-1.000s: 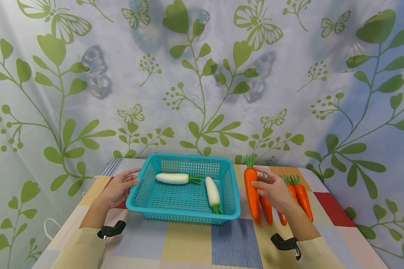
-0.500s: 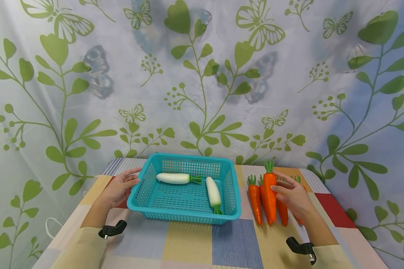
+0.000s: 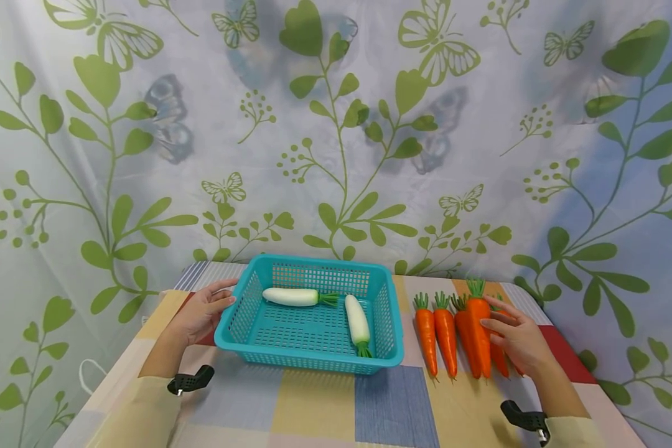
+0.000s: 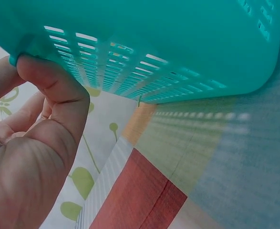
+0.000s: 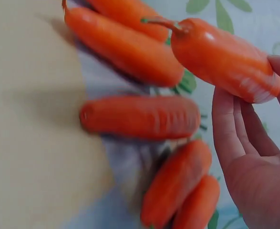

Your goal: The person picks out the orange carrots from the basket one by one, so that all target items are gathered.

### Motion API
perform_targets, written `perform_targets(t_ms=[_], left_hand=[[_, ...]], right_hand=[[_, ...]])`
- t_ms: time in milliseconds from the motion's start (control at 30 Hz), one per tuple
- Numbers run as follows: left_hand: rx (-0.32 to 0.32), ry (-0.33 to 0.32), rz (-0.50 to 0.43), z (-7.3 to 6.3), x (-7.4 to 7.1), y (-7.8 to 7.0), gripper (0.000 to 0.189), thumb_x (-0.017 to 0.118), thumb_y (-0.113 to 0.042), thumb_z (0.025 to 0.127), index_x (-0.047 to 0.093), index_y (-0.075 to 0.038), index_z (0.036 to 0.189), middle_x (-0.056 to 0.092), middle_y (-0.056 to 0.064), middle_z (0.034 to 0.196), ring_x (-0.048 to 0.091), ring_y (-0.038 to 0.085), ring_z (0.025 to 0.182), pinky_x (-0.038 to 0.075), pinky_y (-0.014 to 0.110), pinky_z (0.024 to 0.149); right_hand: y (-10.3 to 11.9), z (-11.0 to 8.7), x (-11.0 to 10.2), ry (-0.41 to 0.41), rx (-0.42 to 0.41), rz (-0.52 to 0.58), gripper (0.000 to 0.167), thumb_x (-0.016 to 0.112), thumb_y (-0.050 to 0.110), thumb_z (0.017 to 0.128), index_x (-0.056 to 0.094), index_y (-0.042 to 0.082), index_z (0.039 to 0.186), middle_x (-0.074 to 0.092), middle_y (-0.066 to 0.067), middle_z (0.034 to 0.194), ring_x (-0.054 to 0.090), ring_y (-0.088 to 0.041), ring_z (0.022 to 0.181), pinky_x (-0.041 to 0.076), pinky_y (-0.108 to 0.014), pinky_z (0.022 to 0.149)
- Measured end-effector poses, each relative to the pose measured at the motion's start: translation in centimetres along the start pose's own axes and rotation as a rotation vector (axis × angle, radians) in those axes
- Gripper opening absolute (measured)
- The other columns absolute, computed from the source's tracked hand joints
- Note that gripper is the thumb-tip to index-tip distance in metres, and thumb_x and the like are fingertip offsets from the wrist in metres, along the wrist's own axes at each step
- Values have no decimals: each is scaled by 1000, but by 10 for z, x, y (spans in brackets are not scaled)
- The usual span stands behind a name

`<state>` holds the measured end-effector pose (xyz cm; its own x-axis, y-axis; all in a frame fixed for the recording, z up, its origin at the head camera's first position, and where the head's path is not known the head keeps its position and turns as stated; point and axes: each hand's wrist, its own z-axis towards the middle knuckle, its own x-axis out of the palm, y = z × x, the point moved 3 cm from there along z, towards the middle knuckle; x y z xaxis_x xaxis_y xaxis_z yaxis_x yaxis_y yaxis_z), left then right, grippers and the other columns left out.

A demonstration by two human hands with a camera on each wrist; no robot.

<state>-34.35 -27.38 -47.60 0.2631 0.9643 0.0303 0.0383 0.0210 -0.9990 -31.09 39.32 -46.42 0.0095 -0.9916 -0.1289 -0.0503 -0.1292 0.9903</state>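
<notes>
My right hand [image 3: 523,342] holds a carrot [image 3: 478,323] near its leafy top between thumb and fingers, tip pointing down. In the right wrist view this carrot [image 5: 221,57] is lifted above several others. On the table, one carrot [image 3: 426,336] and another carrot [image 3: 445,333] lie side by side to the left of it; more are partly hidden behind it and the hand. My left hand [image 3: 204,311] pinches the left rim of a turquoise basket [image 3: 308,359], as the left wrist view shows. Inside lie a white radish [image 3: 291,297] sideways and a second white radish [image 3: 358,320] lengthwise, both with green leaves.
A patchwork-patterned tablecloth [image 3: 313,404] covers the table. Right behind the table hangs a curtain [image 3: 336,155] with leaves and butterflies. A white cable [image 3: 84,376] hangs at the table's left edge.
My right hand has carried the carrot to the right, from beside the basket across the row, uncovering the carrots on the left. The left hand keeps its hold on the basket.
</notes>
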Motion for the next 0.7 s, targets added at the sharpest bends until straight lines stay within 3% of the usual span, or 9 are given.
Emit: perform_targets(t_ms=[267, 533, 700], left_hand=[[2, -7, 2, 1, 0, 1, 65, 60, -18, 104, 27, -4, 158, 63, 3, 114, 70, 11, 98, 61, 39, 94], [-1, -5, -6, 1, 1, 1, 66, 60, -19, 104, 26, -4, 159, 63, 5, 116, 71, 11, 99, 61, 40, 94], [-5, -5, 2, 1, 0, 1, 66, 60, -20, 104, 26, -5, 159, 63, 6, 118, 71, 12, 101, 60, 40, 95]], right_hand=[[-12, -1, -30, -12, -52, 152, 53, 62, 6, 101, 55, 28, 149, 64, 18, 111, 64, -1, 97, 59, -19, 81], [-16, -1, -51, -19, -99, 205, 54, 59, 3, 102, 53, 24, 151, 67, 15, 108, 67, -3, 94, 60, -20, 80], [-24, 3, -64, -55, -57, 174, 55, 63, 6, 101, 53, 28, 150, 67, 22, 105, 67, 2, 93, 60, -19, 77]])
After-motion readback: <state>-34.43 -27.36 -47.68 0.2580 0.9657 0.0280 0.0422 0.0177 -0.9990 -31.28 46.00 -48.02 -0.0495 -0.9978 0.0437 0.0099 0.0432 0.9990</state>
